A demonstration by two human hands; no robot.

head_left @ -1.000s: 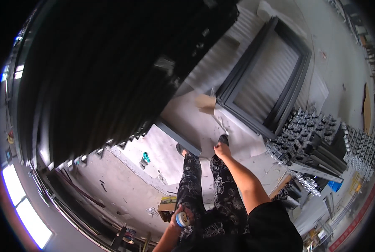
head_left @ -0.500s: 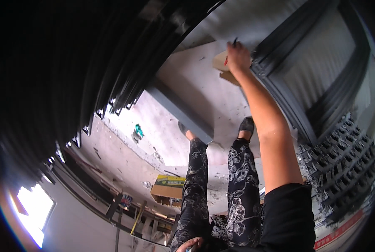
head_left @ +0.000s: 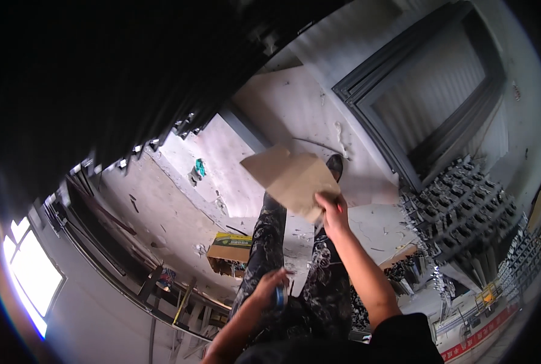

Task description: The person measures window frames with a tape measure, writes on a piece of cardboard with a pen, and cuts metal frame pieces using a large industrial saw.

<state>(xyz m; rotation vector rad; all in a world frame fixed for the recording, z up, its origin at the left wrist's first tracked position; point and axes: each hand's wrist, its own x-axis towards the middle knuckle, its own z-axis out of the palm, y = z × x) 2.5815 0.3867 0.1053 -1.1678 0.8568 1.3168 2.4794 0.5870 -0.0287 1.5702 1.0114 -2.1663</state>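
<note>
Right hand: The right hand (head_left: 333, 212) is closed on the lower right edge of a sheet of brown cardboard, fingers laid across its face. A small red spot shows at the hand; too small to identify.
Cardboard: The brown cardboard (head_left: 288, 177) is held raised in front of the legs, tilted, its left corner pointing away from the grip. It covers the near end of a grey bar and part of one leg.
Left hand: The left hand (head_left: 270, 286) is low, in front of the thigh, with fingers curled around a blue-edged roll (head_left: 279, 296). The far side of this grip is hidden.
Clothing: Dark patterned trousers (head_left: 265, 233) and one dark shoe (head_left: 335, 162), the latter just beyond the cardboard.
Grey bar: The grey bar (head_left: 244, 128) runs from the dark stack towards the cardboard.
Dark stack: A large stack of long dark profiles (head_left: 113, 91) fills the upper left; detail lost in shadow.
Frames: Grey rectangular frames (head_left: 387, 143) lie piled at the upper right.
Profile ends: Bundled metal profiles (head_left: 464, 206) stand near the lower corner of the frames, cut ends showing.
Floor: On the pale floor (head_left: 222, 194), a crumpled teal item (head_left: 200, 167) and an open yellow-and-brown box (head_left: 229, 250), the latter just beside the left leg.
Window: A bright window (head_left: 33, 279) at far left.
</note>
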